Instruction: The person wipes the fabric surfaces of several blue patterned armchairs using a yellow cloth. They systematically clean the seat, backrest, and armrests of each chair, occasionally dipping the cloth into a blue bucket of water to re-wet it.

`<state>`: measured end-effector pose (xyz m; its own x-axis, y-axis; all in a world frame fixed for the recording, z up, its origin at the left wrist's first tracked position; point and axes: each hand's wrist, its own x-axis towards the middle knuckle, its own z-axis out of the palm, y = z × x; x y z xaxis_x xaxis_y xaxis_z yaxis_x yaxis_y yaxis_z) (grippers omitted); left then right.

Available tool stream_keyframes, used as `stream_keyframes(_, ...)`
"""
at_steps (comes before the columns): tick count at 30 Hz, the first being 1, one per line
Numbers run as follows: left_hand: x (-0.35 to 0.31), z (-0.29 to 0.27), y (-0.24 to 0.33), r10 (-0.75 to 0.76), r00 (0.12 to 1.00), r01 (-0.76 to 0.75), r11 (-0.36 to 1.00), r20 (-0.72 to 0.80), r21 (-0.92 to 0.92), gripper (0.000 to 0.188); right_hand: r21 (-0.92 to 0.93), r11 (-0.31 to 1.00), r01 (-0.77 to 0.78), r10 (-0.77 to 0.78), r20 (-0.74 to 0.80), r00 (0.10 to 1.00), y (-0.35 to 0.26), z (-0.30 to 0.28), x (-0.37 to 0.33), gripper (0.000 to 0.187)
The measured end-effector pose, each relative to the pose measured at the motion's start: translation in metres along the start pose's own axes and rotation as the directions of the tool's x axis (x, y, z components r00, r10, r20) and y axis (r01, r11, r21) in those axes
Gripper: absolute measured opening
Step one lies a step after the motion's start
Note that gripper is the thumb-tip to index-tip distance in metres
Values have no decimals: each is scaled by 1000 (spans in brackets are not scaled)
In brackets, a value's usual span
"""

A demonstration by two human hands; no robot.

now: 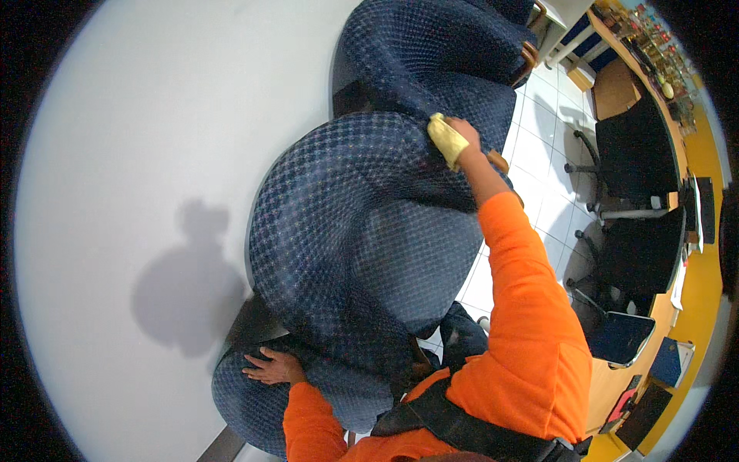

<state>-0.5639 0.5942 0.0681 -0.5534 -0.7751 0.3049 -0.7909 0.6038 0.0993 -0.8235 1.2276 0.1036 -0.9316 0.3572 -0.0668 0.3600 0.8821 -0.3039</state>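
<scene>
Patterned dark blue upholstered armchairs stand in a row along the white wall. My right hand (466, 136) grips a yellow cloth (446, 141). The cloth rests against the far arm of the middle armchair (308, 185), near where it meets the armchair beyond (416, 46). Lying flat with fingers spread, my left hand (275, 366) touches the top of the nearest armchair (246, 400), at the lower left. Orange sleeves cover both my arms, and the right one reaches across the middle chair's seat side.
The white wall (131, 115) fills the left side, close behind the chair backs. White floor tiles (535, 146) run along the right. Beyond them stand black office chairs (635, 158) and a long wooden desk (616, 385) crowded with small objects.
</scene>
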Motion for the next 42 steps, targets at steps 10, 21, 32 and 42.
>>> stream_keyframes(10,1,-1,-3,40,999,-40,999,-21,4,72,427,686,-589,715,-247,654,165,68,-140,41)
stream_keyframes(21,3,12,-10,42,999,-43,999,-34,-21,70,215,835,-507,503,-673,543,57,181,-79,87)
stream_keyframes(32,3,6,-8,68,997,-69,997,-21,-29,69,727,661,185,84,-317,945,-306,177,-109,63)
stream_keyframes(42,0,3,-1,24,1000,-24,999,14,-49,68,729,289,620,-947,124,295,-284,168,-335,74)
